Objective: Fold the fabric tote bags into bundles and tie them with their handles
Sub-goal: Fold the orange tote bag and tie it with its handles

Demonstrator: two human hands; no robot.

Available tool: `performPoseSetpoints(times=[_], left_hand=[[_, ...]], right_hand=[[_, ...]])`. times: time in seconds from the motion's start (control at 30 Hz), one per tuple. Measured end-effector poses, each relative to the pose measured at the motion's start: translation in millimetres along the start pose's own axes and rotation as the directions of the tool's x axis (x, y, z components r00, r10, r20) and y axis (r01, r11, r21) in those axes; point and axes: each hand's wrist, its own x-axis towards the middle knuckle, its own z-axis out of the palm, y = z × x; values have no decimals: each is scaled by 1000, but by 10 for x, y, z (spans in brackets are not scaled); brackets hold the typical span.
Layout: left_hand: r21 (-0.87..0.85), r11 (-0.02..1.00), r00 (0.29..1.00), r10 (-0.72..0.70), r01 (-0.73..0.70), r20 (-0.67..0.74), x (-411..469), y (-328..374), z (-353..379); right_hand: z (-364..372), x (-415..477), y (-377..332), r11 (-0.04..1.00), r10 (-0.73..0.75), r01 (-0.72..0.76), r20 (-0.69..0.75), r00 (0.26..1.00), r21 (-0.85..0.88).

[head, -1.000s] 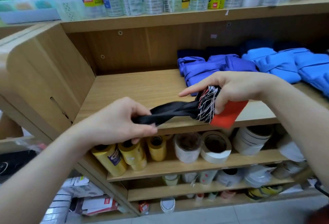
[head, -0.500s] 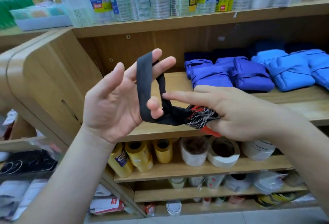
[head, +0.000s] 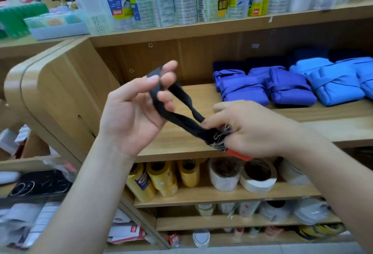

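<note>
Left hand (head: 131, 116): spreading wide, palm up, fingers reaching through the loop and stretching it open; hooking it, not pinching it.
Handle (head: 182, 120): running as a black strap loop from the left fingers down to the bundle, twisting partway; looking soft, light and limp, so likely sagging or slipping off the fingers unless pulled taut; best taken by hooking through the loop, near its far end.
Tote bundle (head: 214, 137): hanging in the air before the front edge of the middle shelf board (head: 177, 145), not resting on it; dark fabric squeezed small, loose pale threads sticking out; probably springing open if released, so calling for a firm squeeze round its middle.
Red tag (head: 240, 154): poking out below the bundle, under the right hand.
Right hand (head: 256, 130): curling tight round the bundle, knuckles up, fingertips blurring.
Blue bundles (head: 290, 90): lying tied along the right part of the shelf board, towards the back, well apart from both hands.
</note>
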Motion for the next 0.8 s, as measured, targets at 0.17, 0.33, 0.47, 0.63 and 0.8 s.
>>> performPoseSetpoints(times=[0.17,0.33,0.47,0.63,0.8], left_hand=[[193,933,877,-193,302,-440,-76,-152,-243],[951,302,927,371,-60,-59,-146,17,-258],[934,-118,939,-107,-338,327,-142,-4,-116],[937,295,958,-155,-187,240,-82,1,-369],[215,966,893,34,-145,448,-125,167,-335]], right_hand=[[-54,53,235,961,94,-115,95,991,250],[-75,121,265,937,86,-156,227,970,312],[-120,140,275,910,1,-126,304,953,394],[-174,54,500,652,-100,-134,260,960,746],[99,17,688,195,-103,-128,151,983,972]])
